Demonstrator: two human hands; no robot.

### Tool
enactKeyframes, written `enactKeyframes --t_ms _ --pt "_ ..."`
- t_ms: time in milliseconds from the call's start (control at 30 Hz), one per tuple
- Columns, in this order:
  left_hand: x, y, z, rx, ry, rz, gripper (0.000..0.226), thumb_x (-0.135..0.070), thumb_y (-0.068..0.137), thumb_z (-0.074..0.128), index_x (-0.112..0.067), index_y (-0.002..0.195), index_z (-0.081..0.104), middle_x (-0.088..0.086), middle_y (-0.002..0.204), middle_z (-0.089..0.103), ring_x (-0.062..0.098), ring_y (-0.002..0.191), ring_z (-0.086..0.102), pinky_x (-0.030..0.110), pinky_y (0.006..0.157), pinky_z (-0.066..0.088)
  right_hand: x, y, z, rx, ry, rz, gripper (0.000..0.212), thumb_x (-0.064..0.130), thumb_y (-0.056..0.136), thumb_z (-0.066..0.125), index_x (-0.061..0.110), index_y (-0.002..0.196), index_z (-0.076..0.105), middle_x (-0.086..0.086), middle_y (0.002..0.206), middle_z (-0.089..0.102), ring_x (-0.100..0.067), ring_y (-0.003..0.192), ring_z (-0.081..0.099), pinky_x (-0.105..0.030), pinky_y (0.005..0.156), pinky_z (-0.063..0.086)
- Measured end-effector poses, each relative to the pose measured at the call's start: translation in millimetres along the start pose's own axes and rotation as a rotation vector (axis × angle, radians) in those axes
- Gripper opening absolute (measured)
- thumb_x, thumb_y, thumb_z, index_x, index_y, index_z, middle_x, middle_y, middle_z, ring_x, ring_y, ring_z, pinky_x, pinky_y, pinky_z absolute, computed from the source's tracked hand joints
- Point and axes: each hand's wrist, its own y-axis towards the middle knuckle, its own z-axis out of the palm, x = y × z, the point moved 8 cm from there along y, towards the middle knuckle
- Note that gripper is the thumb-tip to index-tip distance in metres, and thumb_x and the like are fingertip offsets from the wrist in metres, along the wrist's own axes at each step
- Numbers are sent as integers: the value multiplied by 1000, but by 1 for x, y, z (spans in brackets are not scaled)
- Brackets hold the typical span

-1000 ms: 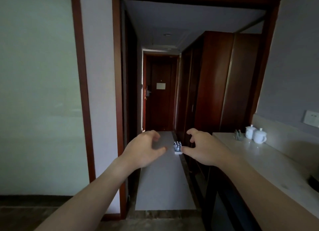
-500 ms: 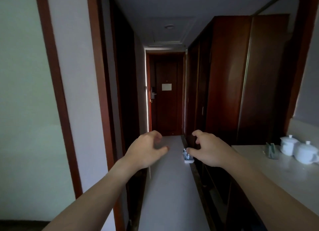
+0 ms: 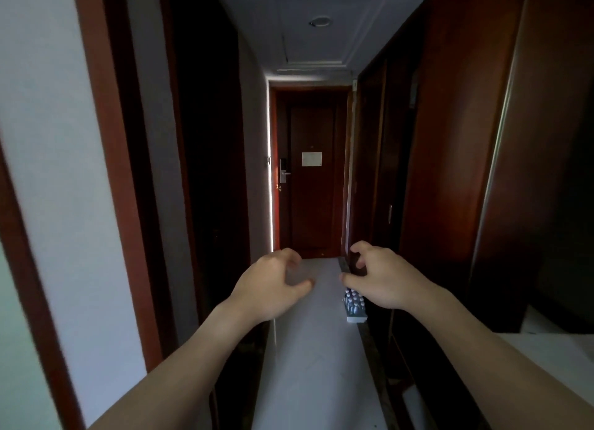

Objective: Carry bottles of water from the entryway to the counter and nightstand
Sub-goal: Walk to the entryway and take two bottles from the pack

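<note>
A pack of small water bottles (image 3: 354,308) with pale caps stands on the grey hallway floor (image 3: 316,352) against the right side, down the entryway. My left hand (image 3: 273,285) is held out in front of me with curled, spread fingers and holds nothing. My right hand (image 3: 381,277) is also raised with fingers apart and empty; it overlaps the top of the pack in view but is well nearer to me than the pack. The pale counter (image 3: 553,355) shows at the lower right edge.
A dark wooden entry door (image 3: 310,179) closes the corridor's far end. Tall reddish wardrobe panels (image 3: 456,140) line the right side. A wood-trimmed doorframe (image 3: 109,172) and a dark opening are on the left. The floor strip between them is narrow.
The view has advanced through the doorway into the corridor; door and bottle pack appear larger and nearer. The cups on the counter have left the view. Both hands stay raised and empty.
</note>
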Motion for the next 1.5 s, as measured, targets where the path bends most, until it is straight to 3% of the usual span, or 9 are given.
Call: enactKeyframes --t_ms 300,533,633,833,1067,1233,1333,1433,1500 --pt "103 216 26 24 -75 36 53 -46 85 67 -23 131 55 -10 124 61 6 110 57 25 91 49 -26 229 34 -8 57 44 74 44 89 63 15 150 32 -5 136 55 -17 117 56 -28 95 47" --pt "156 355 53 26 -152 41 50 -41 85 69 -22 130 57 -11 116 62 5 105 57 8 73 38 -65 367 42 2 67 63 67 44 91 64 15 145 38 -4 125 60 -15 108 59 -31 95 51" --pt "178 411 81 44 -151 37 50 -41 86 69 -22 130 57 -9 117 63 6 104 58 15 77 41 -94 427 55 6 84 61 62 44 91 63 16 142 42 1 117 60 -13 104 58 -28 93 50" --pt "218 543 136 15 -122 19 48 -42 84 70 -21 126 60 -10 110 64 6 97 59 3 67 35 -169 567 79 -10 87 30 81 61 76 60 19 143 42 -1 132 60 -15 117 58 -37 97 52" --pt "248 719 184 -22 -82 14 47 -41 84 70 -20 124 61 -9 108 65 6 96 58 5 68 35 -243 739 65 -69 138 -4 64 44 88 64 15 142 44 -4 114 68 -17 101 65 -41 89 56" --pt "277 824 219 -13 -71 -4 46 -41 83 71 -21 124 61 -11 110 65 4 94 58 3 65 34 -279 849 68 -55 116 -30 66 51 84 62 20 140 46 -1 108 69 -17 97 66 -42 86 57" --pt "300 886 243 -21 -85 -2 45 -41 81 73 -21 120 63 -10 109 66 6 92 60 12 69 40 -307 906 79 -36 119 -19 65 54 83 61 20 137 48 1 105 70 -15 93 67 -42 84 58" --pt "327 946 278 9 -125 7 46 -40 79 75 -19 117 64 -11 102 64 11 94 65 19 76 46 -342 964 97 -37 134 4 62 53 85 62 20 135 50 0 111 68 -16 97 66 -42 86 57" --pt "347 987 306 33 -142 29 45 -39 79 76 -18 118 64 -13 101 62 9 96 65 15 75 44 -368 1003 114 -23 131 37 62 50 87 63 19 138 48 -2 118 67 -17 102 64 -41 89 56"
